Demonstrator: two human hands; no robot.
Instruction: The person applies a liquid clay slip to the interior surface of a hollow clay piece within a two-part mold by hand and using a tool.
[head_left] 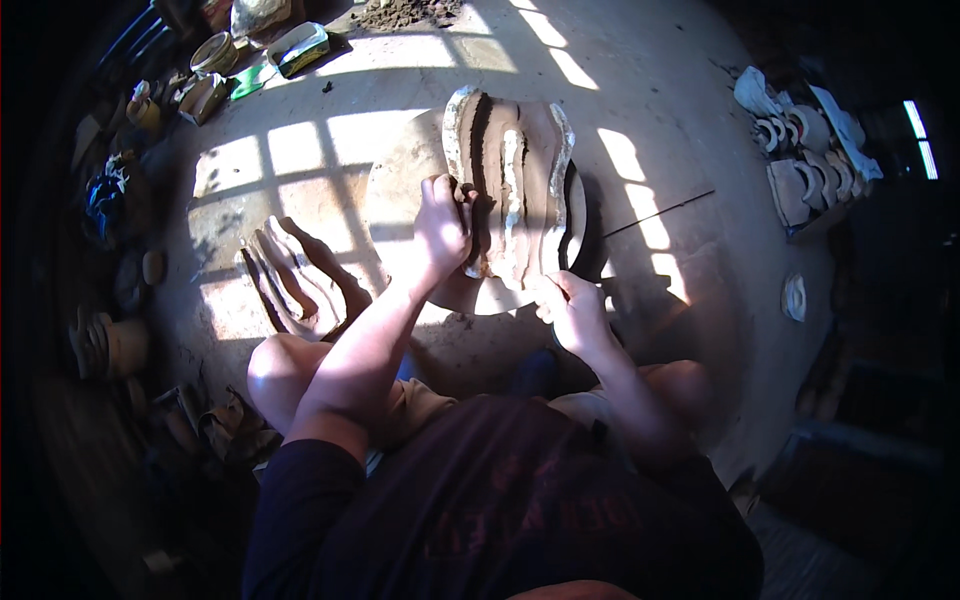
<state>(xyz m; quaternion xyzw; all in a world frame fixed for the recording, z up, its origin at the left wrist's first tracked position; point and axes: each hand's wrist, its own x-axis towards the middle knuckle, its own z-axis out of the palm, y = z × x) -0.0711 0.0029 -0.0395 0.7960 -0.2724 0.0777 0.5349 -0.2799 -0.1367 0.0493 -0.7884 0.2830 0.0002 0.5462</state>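
Observation:
A brown clay form point(535, 180) with tall wavy ridges, some edged in whitish material, stands on a round board point(405, 165) in front of me. At its left side is my left hand point(443, 228), fingers curled closed against the outer ridge. My right hand point(575, 312) is closed in a pinch at the form's near right edge; whatever lies between those fingers is too small to make out. On the floor to the left rests a second wavy clay piece point(300, 280), smaller, beside my left knee.
A thin dark rod point(660, 213) lies right of the board. Curved clay pieces point(815, 180) are stacked at the far right, with a pale ring point(794, 298) nearer. Along the back left are a round tub point(214, 54), a rectangular tray point(298, 50) and a green cloth point(246, 82).

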